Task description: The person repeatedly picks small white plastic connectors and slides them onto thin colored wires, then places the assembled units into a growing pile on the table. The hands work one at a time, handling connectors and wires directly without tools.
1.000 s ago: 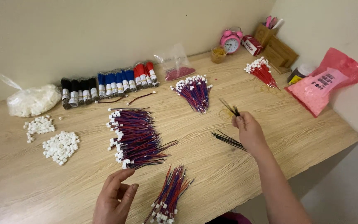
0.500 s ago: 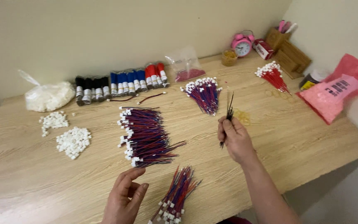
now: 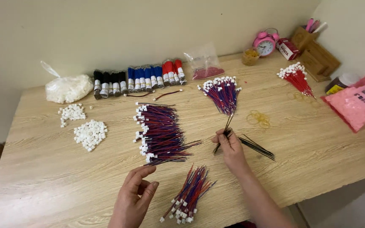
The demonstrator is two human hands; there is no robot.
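Wooden table (image 3: 317, 152), right hand (image 3: 231, 145) fingers pinching thin black wires (image 3: 224, 128) (few strands), left hand (image 3: 134, 196) fingers loosely spread, empty

Pink bag (image 3: 360, 103) cut off at right edge

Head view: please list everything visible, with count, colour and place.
table: one, light wood, under everything
large wire pile: one, red and blue, centre
small wire bundle: one, red and blue, near edge
fanned wire bundle: one, purple-looking, centre back
red wire bundle: one, right back
black ties: a few, beside right hand
white connectors: two heaps, left
clear bag: one, white contents, back left
spools: a row, black, blue, red, at wall
rubber bands: several, yellowish, right of centre
alarm clock: one, pink, back right
pink bag: one, right edge
left hand: empty, open
right hand: pinching black ties
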